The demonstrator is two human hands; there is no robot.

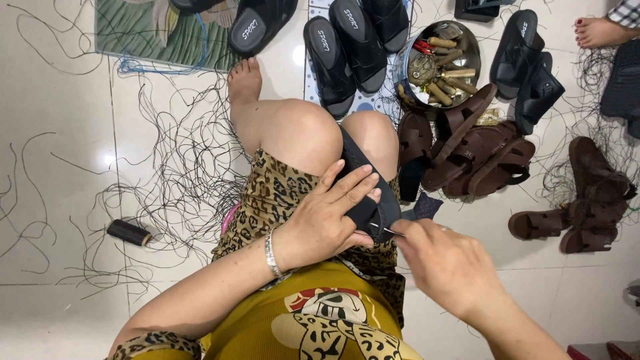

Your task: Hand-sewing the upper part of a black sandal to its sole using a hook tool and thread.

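Note:
A black sandal [363, 177] lies wedged between my knees, sole edge toward me. My left hand [330, 217] lies over its strap, fingers spread across the top, holding it in place. My right hand [443, 263] pinches a thin metal needle [390, 231] whose tip meets the sandal's near edge. A silver bracelet circles my left wrist.
Loose black thread [180, 180] sprawls over the white tile floor at left, with a dark thread spool [129, 233]. Black sandals [347, 40] and a metal bowl of tools [440, 63] lie ahead. Brown sandals [473, 157] pile at right. Another person's foot [600, 30] shows top right.

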